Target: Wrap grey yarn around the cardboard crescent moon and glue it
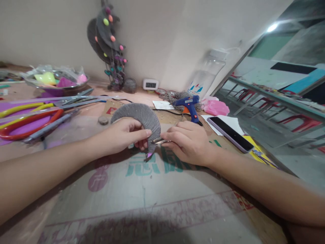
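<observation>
A grey yarn-wrapped crescent (138,113) is held above the printed cardboard sheet (152,196). My left hand (129,134) grips it from the left, thumb on its front face and fingers curled beneath. Near the crescent's lower tip, my right hand (185,140) pinches small metal tweezers (161,140), whose points touch the yarn. A bit of purple (149,155) shows at the tip. Whether the tweezers hold a strand is too small to tell.
A blue glue gun (189,103), a phone (231,134) and pink material (215,106) lie right. Scissors (30,123) and a bowl (56,84) are left. A clock (150,84), a bottle (208,73) and a hanging crescent ornament (108,40) are behind.
</observation>
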`<state>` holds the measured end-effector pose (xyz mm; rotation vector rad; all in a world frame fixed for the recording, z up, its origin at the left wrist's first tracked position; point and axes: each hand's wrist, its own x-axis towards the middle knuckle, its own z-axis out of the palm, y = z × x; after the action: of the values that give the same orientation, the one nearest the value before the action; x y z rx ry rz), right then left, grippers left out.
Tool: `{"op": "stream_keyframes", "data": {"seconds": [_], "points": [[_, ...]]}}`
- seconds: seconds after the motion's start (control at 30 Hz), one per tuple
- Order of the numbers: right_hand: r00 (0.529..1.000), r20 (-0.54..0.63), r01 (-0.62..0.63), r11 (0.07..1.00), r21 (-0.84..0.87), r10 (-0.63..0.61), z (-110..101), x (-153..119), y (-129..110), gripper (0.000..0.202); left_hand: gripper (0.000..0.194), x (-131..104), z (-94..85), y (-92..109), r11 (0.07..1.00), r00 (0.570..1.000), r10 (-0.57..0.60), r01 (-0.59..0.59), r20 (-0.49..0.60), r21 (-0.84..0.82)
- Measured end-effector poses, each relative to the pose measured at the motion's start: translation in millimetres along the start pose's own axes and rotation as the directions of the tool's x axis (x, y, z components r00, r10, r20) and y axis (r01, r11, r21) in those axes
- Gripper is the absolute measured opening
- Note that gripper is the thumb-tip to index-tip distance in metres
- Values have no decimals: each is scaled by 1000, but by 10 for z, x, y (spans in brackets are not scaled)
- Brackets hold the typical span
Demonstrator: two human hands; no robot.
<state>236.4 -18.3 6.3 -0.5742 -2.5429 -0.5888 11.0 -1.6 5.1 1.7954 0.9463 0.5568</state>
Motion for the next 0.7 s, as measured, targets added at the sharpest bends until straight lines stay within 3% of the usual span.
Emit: {"op": "stream_keyframes", "data": {"seconds": [0.43,0.7], "points": [[999,21,34,998,-54,-33,-11,-16,8,14,32,1,11,1,1000,1000,8,-8,-9,-3],[997,37,69,993,-100,-66,-12,-4,9,15,33,1,5,7,997,999,-46,47,13,-60]]}}
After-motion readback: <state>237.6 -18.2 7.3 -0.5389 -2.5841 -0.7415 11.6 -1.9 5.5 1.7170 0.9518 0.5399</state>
